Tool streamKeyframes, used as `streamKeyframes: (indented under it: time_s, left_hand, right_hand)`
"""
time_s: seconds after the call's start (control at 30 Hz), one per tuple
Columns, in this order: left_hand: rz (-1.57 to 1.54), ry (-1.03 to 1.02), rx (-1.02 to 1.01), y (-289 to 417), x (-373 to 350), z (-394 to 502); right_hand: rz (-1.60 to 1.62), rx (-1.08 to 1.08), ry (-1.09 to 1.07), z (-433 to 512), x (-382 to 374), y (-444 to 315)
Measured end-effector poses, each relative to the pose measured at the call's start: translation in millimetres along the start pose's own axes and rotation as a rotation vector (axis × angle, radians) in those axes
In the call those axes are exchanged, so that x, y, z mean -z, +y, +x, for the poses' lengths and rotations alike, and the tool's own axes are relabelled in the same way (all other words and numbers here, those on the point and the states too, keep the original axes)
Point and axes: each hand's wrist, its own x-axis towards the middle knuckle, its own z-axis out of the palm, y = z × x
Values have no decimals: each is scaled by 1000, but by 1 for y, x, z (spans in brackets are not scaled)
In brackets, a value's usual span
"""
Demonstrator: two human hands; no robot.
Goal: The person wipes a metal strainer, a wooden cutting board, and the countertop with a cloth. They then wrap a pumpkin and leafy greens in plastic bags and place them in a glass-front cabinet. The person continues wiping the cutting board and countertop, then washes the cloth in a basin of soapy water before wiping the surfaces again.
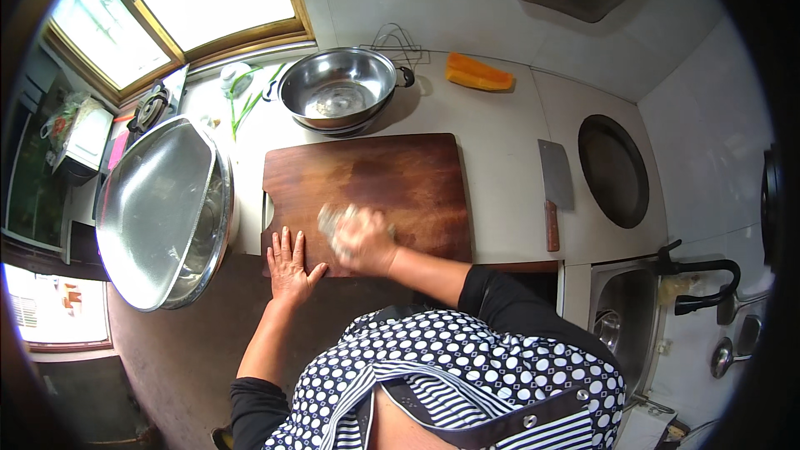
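Observation:
My right hand (364, 240), slightly blurred, grips a crumpled light cloth (332, 222) against a dark wooden cutting board (387, 178). The palm covers much of the cloth. Flat on the board's near left corner lies my left hand (291, 267), fingers spread and nothing held. The board's surface shows darker patches in the middle, and a cut-out handle slot is at its left side, just above my left fingers.
Behind the board stands a steel pot (340, 90). At left, a mesh strainer (150, 212) covers a large metal basin. A cleaver (553, 187), a dark round pan (614, 170) and an orange piece of pumpkin or squash (478, 73) lie rightward. Scallions (247, 103) lie near the window; a sink (625, 306) is at right.

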Motion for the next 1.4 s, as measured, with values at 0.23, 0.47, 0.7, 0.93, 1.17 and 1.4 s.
streamKeyframes:
  time_s: [0.23,0.47,0.7,0.93,1.17,1.4]
  left_hand:
    - [8,-3,-7,-1,2,1]
    - [-5,-20,-41,-4,2,2]
    - [-15,-123,-79,-5,15,2]
    - [-16,-129,-58,-2,16,0]
    - [11,-125,-45,7,22,-1]
    - [-1,-107,-10,10,21,2]
  right_hand:
    - [-87,49,-46,-30,61,118]
    - [-189,-404,94,64,-2,149]
    - [293,280,-101,-8,7,-6]
    - [-280,-343,64,46,29,176]
    - [45,34,-117,28,-17,20]
    - [482,67,-224,45,56,130]
